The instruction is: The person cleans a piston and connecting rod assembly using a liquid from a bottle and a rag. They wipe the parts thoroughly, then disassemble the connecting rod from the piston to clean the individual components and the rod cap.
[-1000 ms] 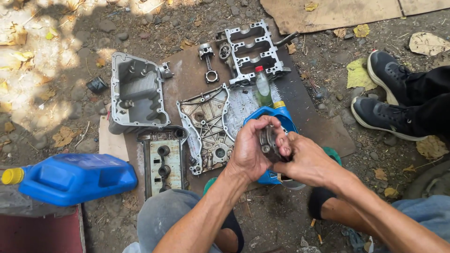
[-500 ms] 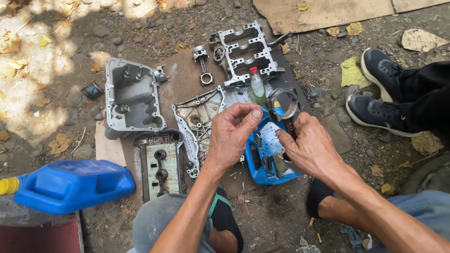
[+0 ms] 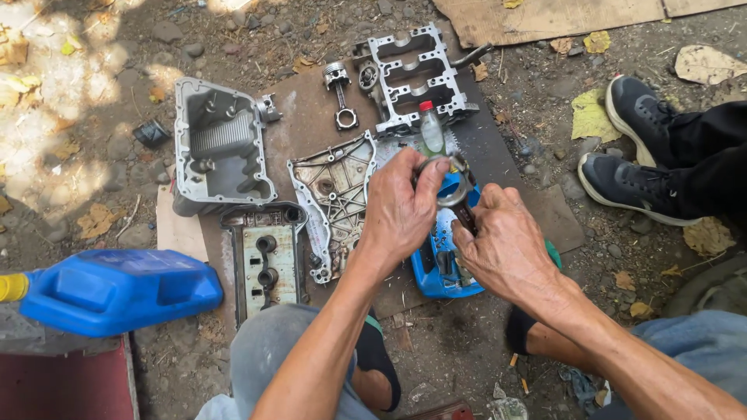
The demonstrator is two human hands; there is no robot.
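Note:
My left hand (image 3: 401, 204) and my right hand (image 3: 504, 245) together hold a metal connecting rod (image 3: 454, 194) over a blue cut-open container (image 3: 437, 264). The left fingers pinch the rod's ring-shaped big end; the right hand grips its shank lower down. A small clear bottle with a red cap (image 3: 430, 130) stands just behind the hands. Under them lies a grey engine timing cover (image 3: 334, 187) on a brown board (image 3: 303, 124).
Laid out on the dirt ground are an oil pan (image 3: 220, 148), a valve cover (image 3: 266, 257), a piston with rod (image 3: 340, 93) and a bearing cradle (image 3: 408, 70). A blue oil jug (image 3: 117, 289) lies at left. Another person's black shoes (image 3: 634, 148) rest at right.
Both hands have dropped slightly and the connecting rod's ring end has been turned up between them; the view has shifted a little, parts on the ground unmoved.

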